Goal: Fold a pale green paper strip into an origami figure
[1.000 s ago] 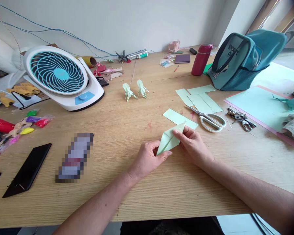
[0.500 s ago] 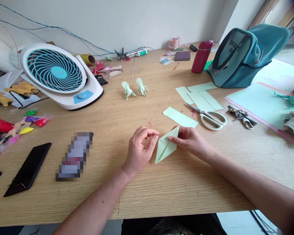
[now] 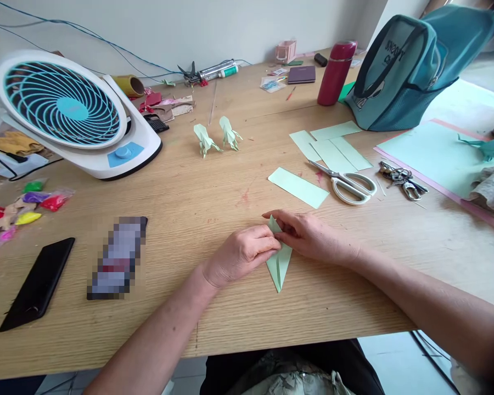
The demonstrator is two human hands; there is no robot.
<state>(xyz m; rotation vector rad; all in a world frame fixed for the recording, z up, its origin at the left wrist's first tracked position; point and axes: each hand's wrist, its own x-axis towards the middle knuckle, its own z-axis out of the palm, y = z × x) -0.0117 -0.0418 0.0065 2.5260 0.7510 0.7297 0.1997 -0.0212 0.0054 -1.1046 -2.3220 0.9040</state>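
A folded piece of light green paper (image 3: pixel 279 270), a narrow kite shape with a slit down its middle, lies low over the wooden table with its point toward me. My left hand (image 3: pixel 243 251) has its fingers closed on the paper's left side near the centre. From the right, my right hand (image 3: pixel 307 235) grips the upper part between thumb and fingers. The two hands meet at the middle of the paper and hide part of it. Just beyond them a flat green paper strip (image 3: pixel 298 187) lies on the table.
Scissors (image 3: pixel 349 185), keys (image 3: pixel 403 180) and more green strips (image 3: pixel 333 148) lie right. Two folded paper figures (image 3: pixel 229 134) stand further back. Left are a fan (image 3: pixel 74 109), a phone with a blurred screen (image 3: pixel 117 258) and a black phone (image 3: pixel 39 285). A red flask (image 3: pixel 336 74) and backpack (image 3: pixel 395 77) stand behind.
My left hand has moved right and closed on the paper. The paper has turned more upright, its lower point toward me, and come down toward the table. The view has shifted slightly.
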